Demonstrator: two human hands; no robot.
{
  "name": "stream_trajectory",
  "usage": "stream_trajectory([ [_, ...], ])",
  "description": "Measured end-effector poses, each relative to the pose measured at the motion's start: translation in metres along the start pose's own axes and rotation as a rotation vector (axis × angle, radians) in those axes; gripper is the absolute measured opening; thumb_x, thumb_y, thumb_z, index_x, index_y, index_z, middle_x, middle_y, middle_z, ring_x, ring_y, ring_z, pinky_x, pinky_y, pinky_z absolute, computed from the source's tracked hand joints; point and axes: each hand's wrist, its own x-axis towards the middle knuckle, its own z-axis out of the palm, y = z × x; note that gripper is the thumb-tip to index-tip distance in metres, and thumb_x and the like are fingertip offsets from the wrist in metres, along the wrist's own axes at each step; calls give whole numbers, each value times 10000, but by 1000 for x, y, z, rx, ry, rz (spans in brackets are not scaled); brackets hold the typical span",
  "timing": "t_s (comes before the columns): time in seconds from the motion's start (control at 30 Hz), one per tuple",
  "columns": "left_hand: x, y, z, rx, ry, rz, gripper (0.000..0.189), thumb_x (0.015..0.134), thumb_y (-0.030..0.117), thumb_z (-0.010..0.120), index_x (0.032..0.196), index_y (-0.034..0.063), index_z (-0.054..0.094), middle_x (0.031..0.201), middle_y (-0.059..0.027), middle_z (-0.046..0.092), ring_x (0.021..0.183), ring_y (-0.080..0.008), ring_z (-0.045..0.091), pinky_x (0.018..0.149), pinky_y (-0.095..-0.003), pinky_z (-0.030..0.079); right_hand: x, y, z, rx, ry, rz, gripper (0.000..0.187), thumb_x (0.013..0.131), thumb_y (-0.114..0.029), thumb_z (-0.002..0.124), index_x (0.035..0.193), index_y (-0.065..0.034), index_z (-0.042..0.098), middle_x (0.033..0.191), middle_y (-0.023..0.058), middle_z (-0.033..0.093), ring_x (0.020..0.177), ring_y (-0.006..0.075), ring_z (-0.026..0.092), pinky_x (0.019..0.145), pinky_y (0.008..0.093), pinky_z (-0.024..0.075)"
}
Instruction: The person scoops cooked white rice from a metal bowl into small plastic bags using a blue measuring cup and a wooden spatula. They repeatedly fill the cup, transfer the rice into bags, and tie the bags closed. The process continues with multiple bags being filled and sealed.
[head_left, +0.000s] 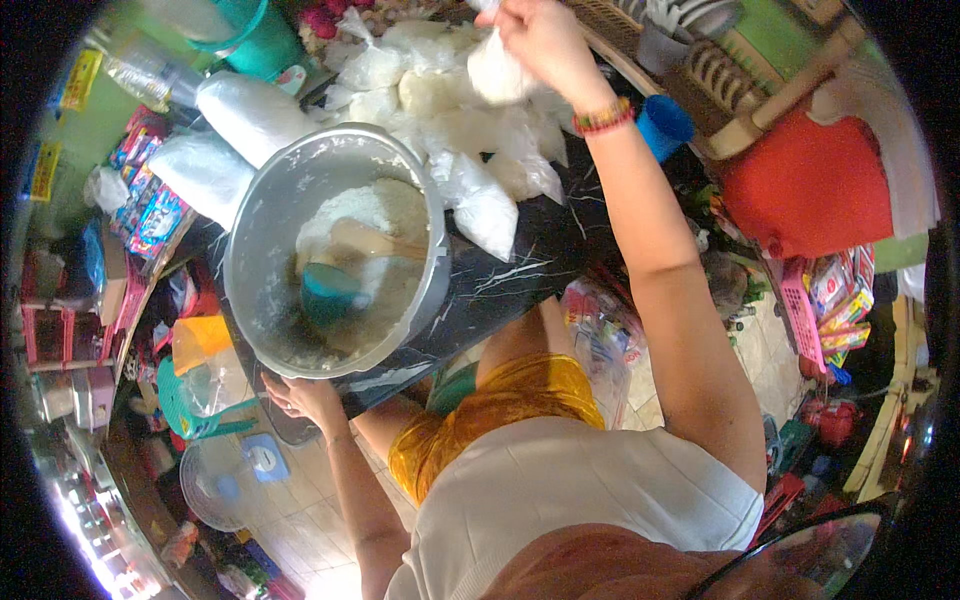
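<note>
At the far side of the black marbled table (517, 259), my right hand (536, 37) grips a knotted clear plastic bag of white powder (501, 71) by its top. Below it lies a heap of similar filled bags (431, 97). My left hand (306, 399) rests at the near table edge beside the pot, fingers apart and partly hidden by its rim. The large grey metal pot (259, 217) holds white powder (337, 206). In the powder lie a teal cup (328, 291) and a wooden-looking utensil (375, 240).
Two large full plastic bags (251, 112) lie against the pot's far left side. Beyond them is a teal bucket (262, 49). A blue cup (665, 124) stands right of my right forearm, near a dish rack (716, 75). A teal stool (187, 405) is at the left.
</note>
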Motion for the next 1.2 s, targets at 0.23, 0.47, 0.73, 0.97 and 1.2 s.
stream_trajectory([
  [0.23, -4, 16, -8, -120, 8, 1, 455, 843, 215, 623, 1281, 99, 577, 1531, -169, 295, 1392, -418, 246, 1115, -563, 210, 23, 78, 82, -271, -277, 47, 310, 933, -261, 538, 1024, 8, 665, 960, 260, 661, 920, 414, 642, 821, 463, 501],
  [0.47, -5, 7, -6, -198, 79, -25, 263, 942, 221, 563, 1152, 95, 659, 1431, -183, 436, 1348, -392, 309, 1106, -497, 259, 4, -37, 63, -94, -170, -318, 276, 853, -296, 689, 997, -62, 712, 1013, 161, 691, 912, 309, 658, 772, 427, 519],
  [0.73, -4, -17, -18, -796, 184, -189, 152, 928, 134, 611, 1022, 33, 674, 1152, -114, 545, 1071, -243, 507, 931, -368, 406, -75, -178, 127, -559, -1176, -549, 269, 742, -237, 748, 842, 12, 726, 827, 227, 690, 823, 367, 693, 741, 438, 559],
  [0.97, 51, 32, -152, -1099, 67, 212, 98, 906, 24, 624, 991, -7, 664, 1016, -51, 566, 861, -107, 547, 744, -237, 461, -87, -146, 169, -830, -1472, -762, 221, 679, -208, 718, 833, -53, 749, 840, 149, 715, 811, 324, 698, 682, 457, 551],
  [1.2, 86, 119, -212, -731, -742, 934, 135, 883, 51, 590, 970, -7, 676, 917, -177, 669, 853, -315, 653, 769, -358, 510, -64, -184, 137, -878, -1286, -598, 227, 630, -207, 700, 780, -41, 737, 761, 191, 692, 741, 346, 692, 682, 442, 557],
])
